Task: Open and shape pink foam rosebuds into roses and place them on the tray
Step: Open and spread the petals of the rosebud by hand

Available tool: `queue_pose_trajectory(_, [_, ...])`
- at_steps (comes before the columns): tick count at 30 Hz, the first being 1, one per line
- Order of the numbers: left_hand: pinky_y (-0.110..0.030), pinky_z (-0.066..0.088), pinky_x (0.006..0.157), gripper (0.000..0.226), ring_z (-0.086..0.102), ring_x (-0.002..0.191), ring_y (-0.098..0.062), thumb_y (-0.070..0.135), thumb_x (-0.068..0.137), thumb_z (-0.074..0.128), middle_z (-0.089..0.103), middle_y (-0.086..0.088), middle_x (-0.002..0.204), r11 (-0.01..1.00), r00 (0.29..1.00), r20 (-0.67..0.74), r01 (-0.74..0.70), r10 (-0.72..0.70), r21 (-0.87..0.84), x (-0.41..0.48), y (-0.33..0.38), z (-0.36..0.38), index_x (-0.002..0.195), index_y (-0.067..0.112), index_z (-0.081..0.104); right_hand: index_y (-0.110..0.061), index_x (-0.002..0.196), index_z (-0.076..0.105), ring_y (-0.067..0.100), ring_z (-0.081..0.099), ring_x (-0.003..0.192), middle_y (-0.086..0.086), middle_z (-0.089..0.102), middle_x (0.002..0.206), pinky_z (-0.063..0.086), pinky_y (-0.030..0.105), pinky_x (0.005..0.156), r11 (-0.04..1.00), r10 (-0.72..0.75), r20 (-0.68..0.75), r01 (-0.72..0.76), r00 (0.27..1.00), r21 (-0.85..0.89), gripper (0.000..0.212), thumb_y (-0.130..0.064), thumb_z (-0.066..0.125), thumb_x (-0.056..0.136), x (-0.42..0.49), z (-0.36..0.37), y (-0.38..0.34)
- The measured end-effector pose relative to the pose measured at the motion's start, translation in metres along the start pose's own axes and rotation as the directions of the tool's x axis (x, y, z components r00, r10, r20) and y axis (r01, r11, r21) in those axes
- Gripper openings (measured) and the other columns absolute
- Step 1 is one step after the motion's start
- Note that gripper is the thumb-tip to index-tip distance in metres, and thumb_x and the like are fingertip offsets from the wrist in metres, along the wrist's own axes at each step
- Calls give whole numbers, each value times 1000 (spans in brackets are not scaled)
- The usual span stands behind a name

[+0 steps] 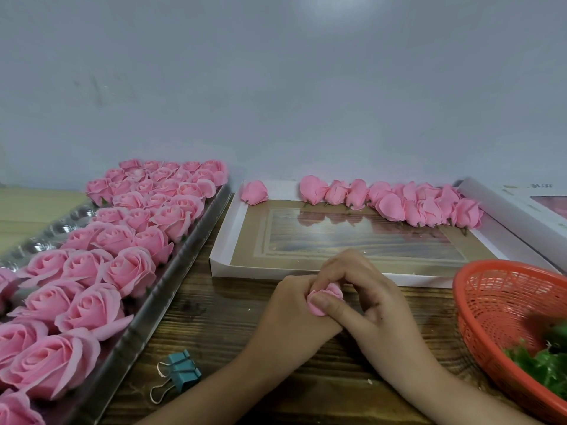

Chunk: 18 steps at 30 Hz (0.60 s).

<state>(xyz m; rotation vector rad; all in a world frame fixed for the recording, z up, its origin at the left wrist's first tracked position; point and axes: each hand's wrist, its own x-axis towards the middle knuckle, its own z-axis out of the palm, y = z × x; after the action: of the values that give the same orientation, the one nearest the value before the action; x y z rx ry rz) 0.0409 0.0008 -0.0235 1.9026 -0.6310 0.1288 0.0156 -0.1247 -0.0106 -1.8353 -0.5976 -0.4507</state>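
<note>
Two-handed hold on one pink foam rosebud (325, 299) over the wooden counter (221, 332): left hand (293, 306) curled round its base, right hand (369, 297) pinching its petals between thumb and fingers. At left, rows of opened roses (129, 271) filling the tray (175, 271). Beyond, closed rosebuds (399, 205) lined along the far edge of a white box (224, 240). At right, an orange basket (491, 302) with green leaves (546, 365); near the tray, a teal binder clip (181, 371).

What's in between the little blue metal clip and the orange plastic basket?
Head view: the person's left hand and right hand, both gripping one pink foam rosebud, over the dark wooden table.
</note>
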Motion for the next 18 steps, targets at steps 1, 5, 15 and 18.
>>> queue_pose_trajectory(1, [-12,38,50,25,49,55,0,15,81,67,51,7,56,1000,1000,3,-4,4,-3,0,0,0,61,13,52,-21,78,66,15,60,86,-9,61,83,42,17,77,1000,4,0,-4,1000,12,7,-26,68,83,0,0,0])
queue_pose_trajectory(5, [-24,40,52,28,46,55,0,19,75,63,49,13,54,1000,999,-44,-3,3,-4,0,-3,3,54,27,48,-21,82,66,18,60,88,-7,62,85,44,21,78,1000,8,-30,-9,1000,-22,11,-31,70,81,-2,1,-3])
queue_pose_trajectory(15, [-15,38,51,26,50,59,2,20,79,58,53,21,59,994,998,-39,-34,39,105,1,-8,4,59,34,49,-20,83,63,16,58,87,-7,60,85,42,18,75,996,-14,-19,12,1000,-87,8,-27,66,85,-3,2,-2])
queue_pose_trajectory(18, [-21,39,54,25,46,56,0,34,70,56,50,14,54,1000,1000,-18,11,-11,-20,3,-9,5,51,23,44,-21,80,63,17,58,87,-7,60,84,42,20,76,997,-30,-9,29,1000,-66,8,-25,66,86,-1,1,-2])
